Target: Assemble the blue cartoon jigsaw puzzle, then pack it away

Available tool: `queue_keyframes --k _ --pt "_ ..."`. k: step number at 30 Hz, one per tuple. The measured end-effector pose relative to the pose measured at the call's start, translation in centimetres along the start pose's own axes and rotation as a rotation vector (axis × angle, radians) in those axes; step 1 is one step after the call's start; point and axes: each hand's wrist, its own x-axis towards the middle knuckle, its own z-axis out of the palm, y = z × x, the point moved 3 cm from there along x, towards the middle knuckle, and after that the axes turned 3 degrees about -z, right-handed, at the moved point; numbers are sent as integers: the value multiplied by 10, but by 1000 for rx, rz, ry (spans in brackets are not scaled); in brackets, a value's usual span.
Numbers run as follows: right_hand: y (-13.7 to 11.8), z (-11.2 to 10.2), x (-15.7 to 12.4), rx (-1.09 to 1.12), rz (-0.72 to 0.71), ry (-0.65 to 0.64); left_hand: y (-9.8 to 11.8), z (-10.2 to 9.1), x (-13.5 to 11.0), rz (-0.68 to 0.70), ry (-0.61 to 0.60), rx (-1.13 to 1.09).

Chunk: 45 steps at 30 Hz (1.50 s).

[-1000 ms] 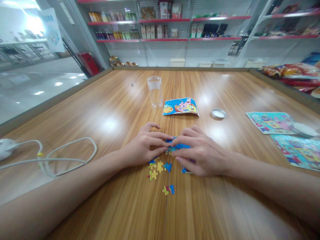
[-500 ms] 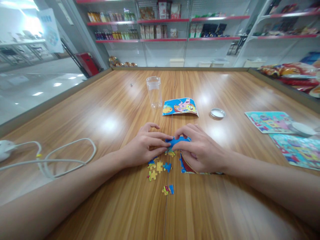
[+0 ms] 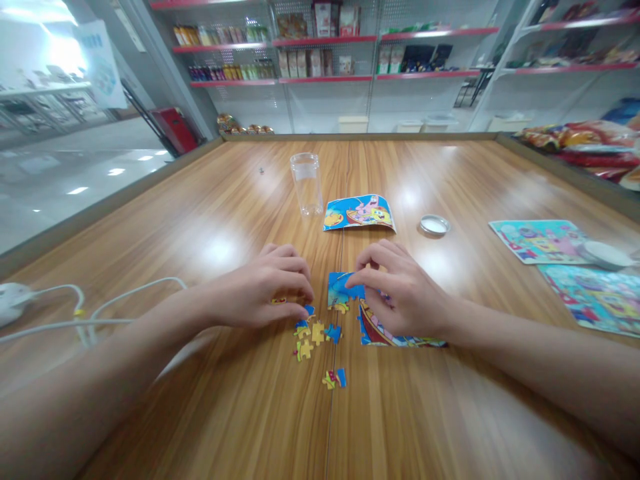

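Most loose puzzle pieces (image 3: 318,333) sit nearest the left hand (image 3: 283,287), just this side of its slightly parted fingers (image 3: 287,311), can't tell on the right hand's fingers.

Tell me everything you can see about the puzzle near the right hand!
The partly built puzzle looks like thin printed card, lying flat on the wooden table. Its upper left is bright blue with some yellow; lower down is a dark red boat. Its lower-left corner is missing, leaving a knobbly edge. The right hand covers much of it, so the hidden picture can't be told.
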Motion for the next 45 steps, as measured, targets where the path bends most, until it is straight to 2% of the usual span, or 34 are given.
queue_keyframes --k 7,15,21,24,27,33,40,42,45 --pt "-3 0 0 5 -1 -6 6 3 3 -48 -81 -73" --pt "-4 1 1 -2 -18 -27 10 6 4 -81 -90 -117" --pt "-5 0 2 -3 -20 -19 -3 -10 -6 -143 -43 -27" --pt "-5 -1 2 -8 -2 8 -14 -17 -15 -233 -101 27" --pt "-4 -1 2 -17 16 48 -18 -16 -18 -312 -176 22" --pt "1 -3 2 -5 98 152 -10 -5 -11 -311 -229 -92" --pt "6 -3 2 10 147 187 -5 -4 -11 -323 -190 -144" --pt "5 -3 2 14 138 177 -1 -2 -8 -312 -100 -161" --pt "3 -2 4 11 124 152 8 2 -1 -294 120 -206"
